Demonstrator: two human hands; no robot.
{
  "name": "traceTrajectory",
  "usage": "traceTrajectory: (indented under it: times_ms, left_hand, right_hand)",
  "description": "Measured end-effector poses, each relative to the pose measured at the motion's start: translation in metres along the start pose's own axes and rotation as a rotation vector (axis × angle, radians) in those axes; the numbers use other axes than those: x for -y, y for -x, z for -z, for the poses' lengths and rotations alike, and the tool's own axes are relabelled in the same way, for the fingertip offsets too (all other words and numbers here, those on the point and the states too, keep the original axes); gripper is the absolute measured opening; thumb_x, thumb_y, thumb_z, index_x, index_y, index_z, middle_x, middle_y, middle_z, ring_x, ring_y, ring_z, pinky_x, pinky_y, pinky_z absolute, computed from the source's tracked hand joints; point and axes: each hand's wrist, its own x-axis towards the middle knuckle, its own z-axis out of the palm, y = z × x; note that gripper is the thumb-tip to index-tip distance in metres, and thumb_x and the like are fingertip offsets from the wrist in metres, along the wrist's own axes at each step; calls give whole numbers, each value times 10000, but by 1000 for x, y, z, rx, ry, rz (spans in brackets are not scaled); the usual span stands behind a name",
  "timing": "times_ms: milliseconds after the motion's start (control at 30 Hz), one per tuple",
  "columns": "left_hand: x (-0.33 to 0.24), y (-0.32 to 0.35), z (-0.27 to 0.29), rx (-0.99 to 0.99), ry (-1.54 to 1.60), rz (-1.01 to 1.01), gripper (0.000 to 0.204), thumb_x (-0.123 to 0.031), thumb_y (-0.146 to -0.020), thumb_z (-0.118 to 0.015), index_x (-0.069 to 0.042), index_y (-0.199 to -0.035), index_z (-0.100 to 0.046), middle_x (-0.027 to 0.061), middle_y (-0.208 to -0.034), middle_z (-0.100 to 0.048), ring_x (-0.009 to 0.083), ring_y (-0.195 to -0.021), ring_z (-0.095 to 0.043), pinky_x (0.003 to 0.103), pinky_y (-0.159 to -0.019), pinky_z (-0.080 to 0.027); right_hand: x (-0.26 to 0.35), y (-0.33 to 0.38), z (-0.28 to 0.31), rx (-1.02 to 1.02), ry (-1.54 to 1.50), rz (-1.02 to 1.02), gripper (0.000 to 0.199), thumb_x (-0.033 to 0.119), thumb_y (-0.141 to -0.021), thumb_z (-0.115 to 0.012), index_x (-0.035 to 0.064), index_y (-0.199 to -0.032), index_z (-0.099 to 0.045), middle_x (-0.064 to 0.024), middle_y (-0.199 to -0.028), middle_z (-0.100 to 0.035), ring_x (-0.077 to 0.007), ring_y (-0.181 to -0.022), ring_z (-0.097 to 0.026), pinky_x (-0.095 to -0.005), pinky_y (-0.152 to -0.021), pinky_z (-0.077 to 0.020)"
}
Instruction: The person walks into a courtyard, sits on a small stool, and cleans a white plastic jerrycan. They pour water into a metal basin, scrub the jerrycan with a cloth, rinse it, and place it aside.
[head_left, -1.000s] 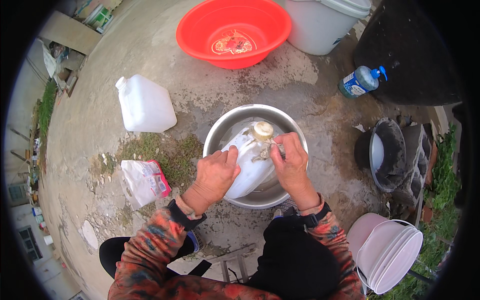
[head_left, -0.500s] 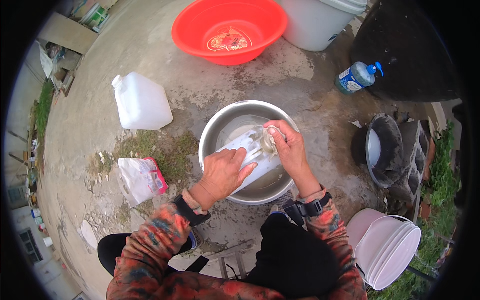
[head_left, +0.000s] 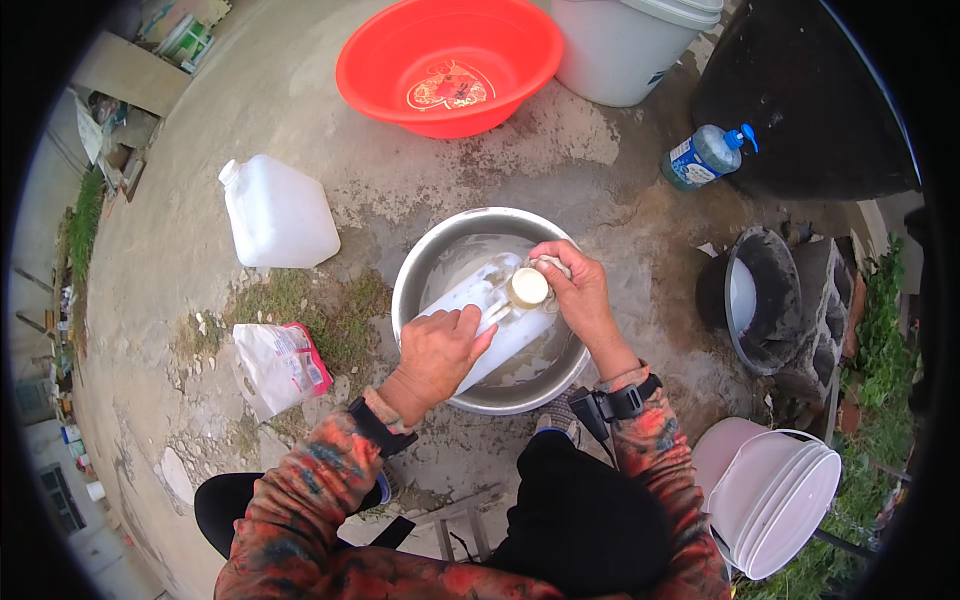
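A white plastic jug [head_left: 508,352] lies tilted inside a metal basin [head_left: 405,275] that holds cloudy water. My left hand [head_left: 437,355] is closed round the jug's handle. Its round cream cap [head_left: 529,287] faces up toward me. Beside the cap, my right hand [head_left: 585,295] pinches a small wet beige cloth [head_left: 549,264] against the jug's top. The palm side of the right hand and part of the cloth are hidden.
Beyond the basin stand a red tub [head_left: 440,125] and a white bucket [head_left: 610,60]. A second white jug [head_left: 283,215] and a plastic bag [head_left: 275,365] lie left. To the right are a blue pump bottle [head_left: 703,157], a black bucket [head_left: 780,300] and a pink bucket [head_left: 765,490].
The cloth and right hand have shifted off the cap to its far right side, so the cap now shows fully. My left hand keeps hold of the handle.
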Motion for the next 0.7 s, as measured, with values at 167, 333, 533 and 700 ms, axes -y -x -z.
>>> traceTrajectory:
  times_ms: [167, 333, 533, 700]
  left_hand:
    - [19, 15, 8, -41, -63, 71, 285, -330, -853, -696, -102, -820, -527, 50, -617, -554, 239, -543, -591, 370, -489, -470]
    - [36, 16, 20, -90, -60, 121, 272, -311, -838, -714, -101, -832, -540, 69, -618, -558, 262, -541, -596, 393, -484, -475]
    - [30, 9, 31, -53, -128, -94, 283, -321, -804, -726, -93, -852, -564, 26, -629, -521, 205, -555, -563, 342, -501, -457]
    - [14, 13, 20, -4, -90, -233, 295, -328, -774, -731, -95, -865, -573, 4, -681, -509, 173, -624, -544, 318, -548, -429]
  right_hand:
    - [-65, 4, -2, -70, 297, -84, 120, 104, -911, -623, 56, -1015, -657, -72, -872, -700, -198, -842, -656, -308, -817, -502]
    - [-124, 19, -28, 338, 949, 1, 441, 53, -860, -566, 124, -1293, -528, -176, -1439, -382, -364, -1269, -439, -420, -1020, -447]
    - [-141, 19, -15, 773, 1108, -328, 322, 52, -820, -580, 77, -1134, -642, -215, -1107, -633, -378, -1017, -619, -444, -908, -513]
    - [-51, 29, 29, 114, 745, 48, 208, 44, -787, -625, 2, -988, -657, -212, -966, -646, -361, -830, -657, -441, -696, -531]
